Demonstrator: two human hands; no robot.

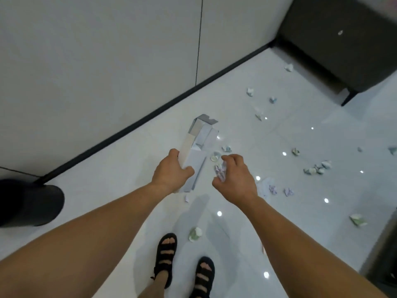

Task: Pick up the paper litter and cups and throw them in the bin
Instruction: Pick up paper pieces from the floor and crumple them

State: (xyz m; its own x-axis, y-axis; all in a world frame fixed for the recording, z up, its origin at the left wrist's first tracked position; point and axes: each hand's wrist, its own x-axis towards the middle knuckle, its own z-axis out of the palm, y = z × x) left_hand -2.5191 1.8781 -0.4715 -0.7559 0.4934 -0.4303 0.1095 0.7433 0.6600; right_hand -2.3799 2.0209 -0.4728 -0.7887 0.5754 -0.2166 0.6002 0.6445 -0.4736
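Note:
My left hand (171, 171) grips a long, flattened white cardboard box (198, 143) by its lower end, holding it above the floor. My right hand (234, 175) holds a crumpled pale paper ball (220, 172) between thumb and fingers, just right of the box. Several crumpled paper balls lie scattered on the white tiled floor, one by my feet (195, 234), one at the right (358, 220), a cluster farther right (318, 168). A black bin (32, 203) stands at the left edge next to the wall.
A grey wall with a black skirting (150, 117) runs diagonally at the left. A dark cabinet on legs (343, 50) fills the top right corner. Another dark object (384, 254) is at the right edge. My sandalled feet (184, 267) are at the bottom.

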